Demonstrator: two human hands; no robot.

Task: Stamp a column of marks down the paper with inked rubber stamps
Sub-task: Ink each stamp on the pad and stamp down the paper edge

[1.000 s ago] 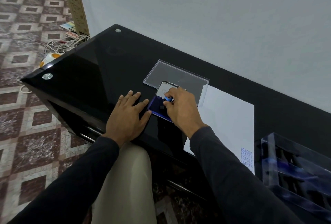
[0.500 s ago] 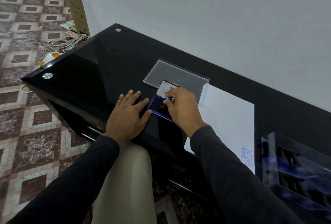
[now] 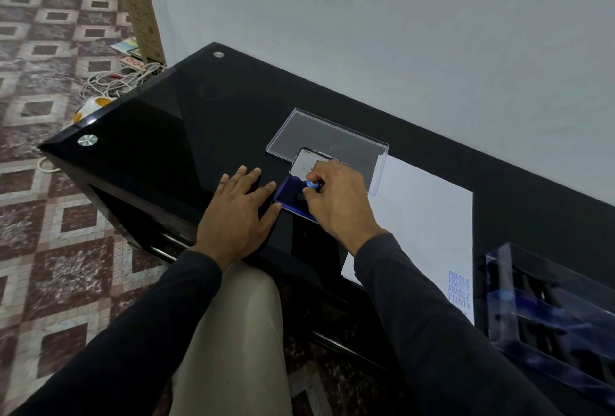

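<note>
Right hand [image 3: 336, 197] gripping stamp [image 3: 312, 184] on ink pad [image 3: 293, 197]

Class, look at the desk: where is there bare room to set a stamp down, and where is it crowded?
Free: the black desktop left of the clear lid, and the blank upper paper above the stamped marks. Crowded: around the ink pad, where the right hand grips a blue-handled stamp and the left hand rests flat; also by the clear stamp case.
</note>
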